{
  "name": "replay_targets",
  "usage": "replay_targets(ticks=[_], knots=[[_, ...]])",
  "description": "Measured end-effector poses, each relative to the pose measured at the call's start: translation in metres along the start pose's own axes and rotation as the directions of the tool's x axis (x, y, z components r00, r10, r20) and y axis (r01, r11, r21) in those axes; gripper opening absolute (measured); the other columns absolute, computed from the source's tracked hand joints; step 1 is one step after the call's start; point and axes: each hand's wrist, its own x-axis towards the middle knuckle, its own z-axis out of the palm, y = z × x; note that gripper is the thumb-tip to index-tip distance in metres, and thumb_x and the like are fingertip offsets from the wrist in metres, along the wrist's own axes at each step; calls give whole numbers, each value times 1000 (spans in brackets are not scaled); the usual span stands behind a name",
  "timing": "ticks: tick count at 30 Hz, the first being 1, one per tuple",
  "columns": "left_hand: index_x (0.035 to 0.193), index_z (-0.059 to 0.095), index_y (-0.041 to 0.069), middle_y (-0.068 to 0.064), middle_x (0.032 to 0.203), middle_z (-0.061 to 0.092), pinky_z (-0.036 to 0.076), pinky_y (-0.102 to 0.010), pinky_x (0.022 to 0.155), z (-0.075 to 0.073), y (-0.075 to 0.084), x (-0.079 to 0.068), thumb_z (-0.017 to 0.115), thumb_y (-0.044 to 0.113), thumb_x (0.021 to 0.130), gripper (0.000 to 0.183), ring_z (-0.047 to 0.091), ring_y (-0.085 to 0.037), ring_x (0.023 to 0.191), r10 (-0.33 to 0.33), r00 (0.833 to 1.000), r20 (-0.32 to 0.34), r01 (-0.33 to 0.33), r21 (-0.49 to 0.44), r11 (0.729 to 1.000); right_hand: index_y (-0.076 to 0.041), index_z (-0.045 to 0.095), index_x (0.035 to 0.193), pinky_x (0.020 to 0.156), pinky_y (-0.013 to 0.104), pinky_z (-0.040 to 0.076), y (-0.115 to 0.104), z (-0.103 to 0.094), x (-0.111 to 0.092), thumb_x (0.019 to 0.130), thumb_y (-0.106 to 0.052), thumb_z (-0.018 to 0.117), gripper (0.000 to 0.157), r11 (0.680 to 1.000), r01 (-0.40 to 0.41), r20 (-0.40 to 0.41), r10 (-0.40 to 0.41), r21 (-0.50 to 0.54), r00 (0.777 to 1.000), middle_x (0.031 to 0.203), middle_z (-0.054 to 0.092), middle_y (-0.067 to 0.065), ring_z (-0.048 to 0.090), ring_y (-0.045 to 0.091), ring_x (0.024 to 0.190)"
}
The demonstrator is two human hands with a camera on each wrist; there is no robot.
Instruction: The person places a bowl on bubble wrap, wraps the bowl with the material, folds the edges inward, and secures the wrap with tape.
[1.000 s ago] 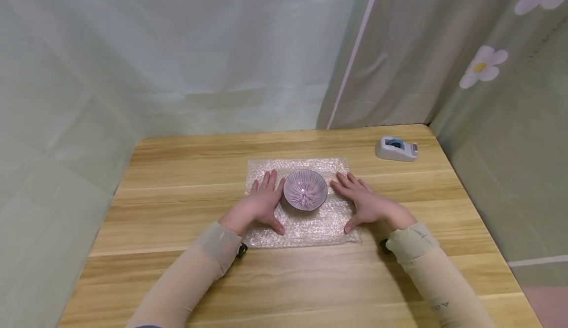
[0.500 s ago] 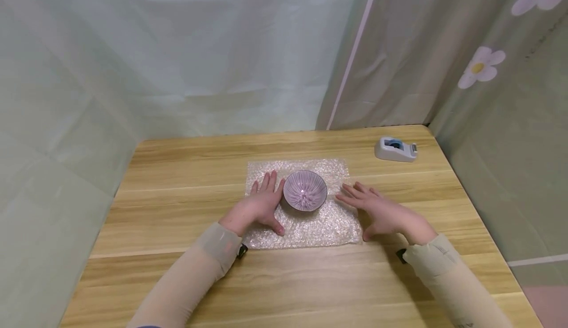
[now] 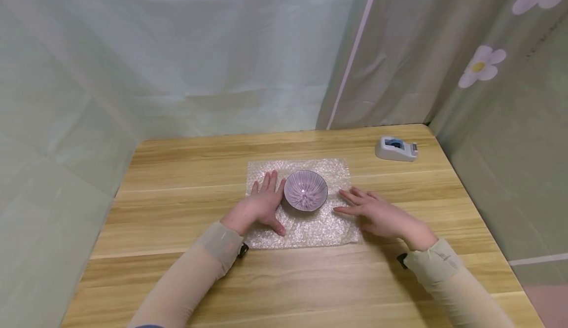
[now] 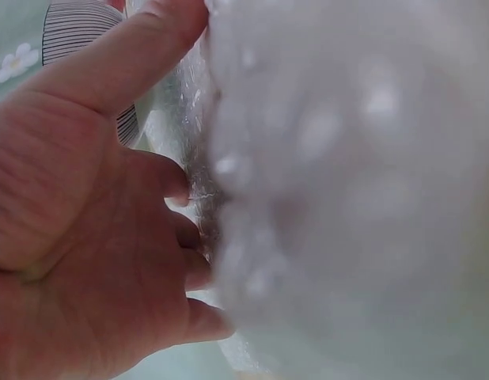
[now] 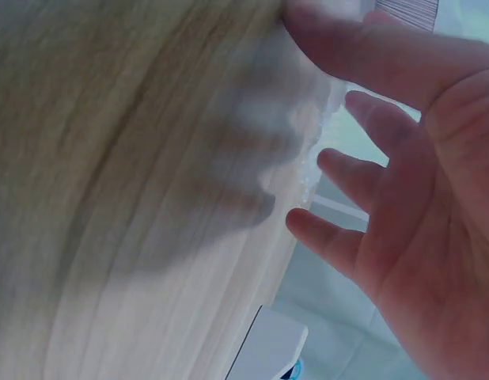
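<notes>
The bowl [image 3: 306, 191] sat between the two sets of fingers, upright on a sheet of bubble wrap [image 3: 310, 232], with its streaked purple inside facing up. It lay just to the right of the index fingertip of the left hand [image 3: 263, 205], so near the rim that contact could not be told from above. The left fingers were straight and spread wide on the wrap, pointing away from the person, and the thumb stretched out to the near side of the bowl. In the left wrist view, the bowl's striped outside showed beyond that thumb, while the wrap filled the space in front of the fingertips, much of it blurred.

From the fingers of the right hand [image 3: 377, 214], the bowl lay to the left and a little farther out, with a clear gap between. Those fingers were extended and parted, holding nothing, their tips over the right edge of the wrap. Their shadow fell across the table [image 3: 284, 288] beside them in the right wrist view. Whether any right fingertip touched the wrap was hard to tell.

A white tape dispenser [image 3: 396, 149] with a blue core stood beyond the right fingers and to their right, well apart. A pale curtain [image 3: 235, 61] hung farther out, behind the table.
</notes>
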Motion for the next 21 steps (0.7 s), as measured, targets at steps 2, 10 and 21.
replay_targets(ticks=[2, 10, 21], knots=[[169, -3, 3, -26, 169, -27, -12, -63, 125, 1, 1, 3, 102, 50, 59, 159, -24, -42, 157, -13, 1000, 11, 13, 0, 1000, -26, 60, 155, 116, 79, 27, 2, 1, 0, 95, 5, 72, 69, 1000, 11, -15, -11, -9, 1000, 169, 36, 19, 30, 52, 154], [168, -7, 4, -25, 165, -32, -15, -67, 121, 13, -6, 18, 102, 54, 56, 164, -29, -42, 155, -14, 1000, 14, 14, 22, 1000, -26, 72, 142, 113, 72, 40, 3, 6, -1, 93, 9, 74, 60, 997, 84, -122, -83, -2, 989, 161, 49, 19, 43, 53, 147], [168, -10, 4, -26, 164, -34, -11, -71, 121, 15, -8, 24, 101, 60, 54, 168, -28, -43, 155, -57, 998, 33, 54, 92, 994, -28, 82, 125, 118, 66, 38, 6, 1, 2, 90, 3, 81, 46, 998, 61, -133, -57, 27, 989, 156, 57, 11, 41, 48, 150]])
